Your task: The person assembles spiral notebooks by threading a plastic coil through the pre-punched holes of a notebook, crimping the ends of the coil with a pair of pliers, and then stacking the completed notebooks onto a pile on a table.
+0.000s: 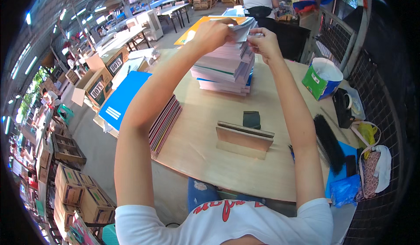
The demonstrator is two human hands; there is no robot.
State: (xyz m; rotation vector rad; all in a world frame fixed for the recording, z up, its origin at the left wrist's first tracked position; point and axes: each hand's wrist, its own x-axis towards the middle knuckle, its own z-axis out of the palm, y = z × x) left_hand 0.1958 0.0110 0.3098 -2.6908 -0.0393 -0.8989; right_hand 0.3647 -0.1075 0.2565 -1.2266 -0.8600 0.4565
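Note:
Both my arms reach forward to a tall stack of white paper booklets (223, 68) at the far side of the table. On top of it my left hand (215, 36) curls its fingers over some lifted paper sheets (241, 31). At the right edge of those sheets my right hand (265, 44) pinches thumb and fingers together at the paper. Its exact hold on the edge is too small to make out. A yellow-orange cover (189, 33) sticks out at the left of the stack top, partly hidden by my left hand.
A wooden block stand (244, 138) and a dark green piece (251, 119) sit mid-table. Notebooks with coloured edges (165, 124) and a blue folder (124, 98) are left. Right are a green-blue container (323, 78), black brush (329, 144) and bags (372, 170). Another person (258, 0) is beyond.

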